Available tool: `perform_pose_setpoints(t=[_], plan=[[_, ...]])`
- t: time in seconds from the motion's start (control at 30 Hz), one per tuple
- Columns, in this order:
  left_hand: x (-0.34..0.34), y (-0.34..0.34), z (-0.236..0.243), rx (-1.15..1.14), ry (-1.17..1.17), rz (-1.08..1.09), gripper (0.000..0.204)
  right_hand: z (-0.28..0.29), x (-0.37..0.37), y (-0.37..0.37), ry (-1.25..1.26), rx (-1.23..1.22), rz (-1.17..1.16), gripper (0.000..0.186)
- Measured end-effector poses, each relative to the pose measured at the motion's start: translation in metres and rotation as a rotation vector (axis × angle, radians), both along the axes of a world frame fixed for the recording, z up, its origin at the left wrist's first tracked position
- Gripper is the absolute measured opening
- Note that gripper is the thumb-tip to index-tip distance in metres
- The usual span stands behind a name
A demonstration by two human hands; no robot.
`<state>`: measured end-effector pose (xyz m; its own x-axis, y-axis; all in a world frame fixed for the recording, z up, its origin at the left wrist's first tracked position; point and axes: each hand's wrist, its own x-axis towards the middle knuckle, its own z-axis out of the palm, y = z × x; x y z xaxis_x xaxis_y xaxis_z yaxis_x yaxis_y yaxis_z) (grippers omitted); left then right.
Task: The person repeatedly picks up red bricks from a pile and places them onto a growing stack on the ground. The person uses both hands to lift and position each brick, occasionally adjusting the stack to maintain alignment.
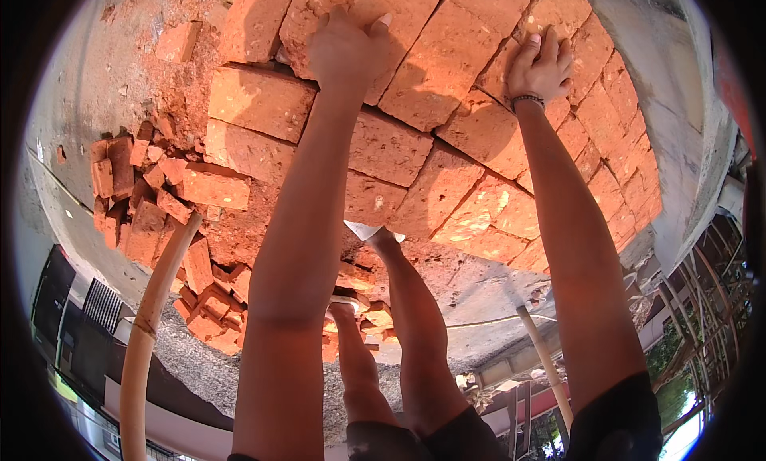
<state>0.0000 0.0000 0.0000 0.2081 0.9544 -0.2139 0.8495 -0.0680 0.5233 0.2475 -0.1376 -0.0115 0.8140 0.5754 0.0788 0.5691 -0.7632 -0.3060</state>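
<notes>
Black shows nearest, on the right sleeve (pixel 613 425), below bare forearms (pixel 295 230) stretched over closely set orange bricks (pixel 443 58). The left hand (pixel 345 50) rests on one of them near the top; most of its fingers are hidden, so I cannot tell whether they grip. The right hand (pixel 538 78), with a bracelet (pixel 527 100) at the wrist, lies on another, its fingers open and slightly spread. Sun and shadow patch the rough surface, split by dark, narrow joints. Bare legs (pixel 419 325) stand below; leftward, loose bricks (pixel 120 162) heap near a bamboo pole (pixel 144 341). Pale concrete (pixel 654 78) borders the right side. Farther off are clustered poles (pixel 718 284), greenery (pixel 674 397) and dark building panels (pixel 52 289).
</notes>
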Motion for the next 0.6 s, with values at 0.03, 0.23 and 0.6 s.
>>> perform_pose_setpoints(t=[0.03, 0.23, 0.6], plan=[[-0.001, -0.001, 0.005, -0.029, 0.009, -0.011, 0.062, -0.003, 0.0, -0.001, 0.004, 0.009, -0.004, 0.06], [-0.009, 0.012, 0.024, -0.298, 0.039, -0.113, 0.07, -0.005, 0.001, -0.006, 0.006, -0.034, 0.002, 0.061], [-0.088, -0.066, 0.062, 0.189, -0.55, 0.1, 0.049, 0.049, -0.015, -0.051, -0.05, 0.026, 0.258, 0.063]])
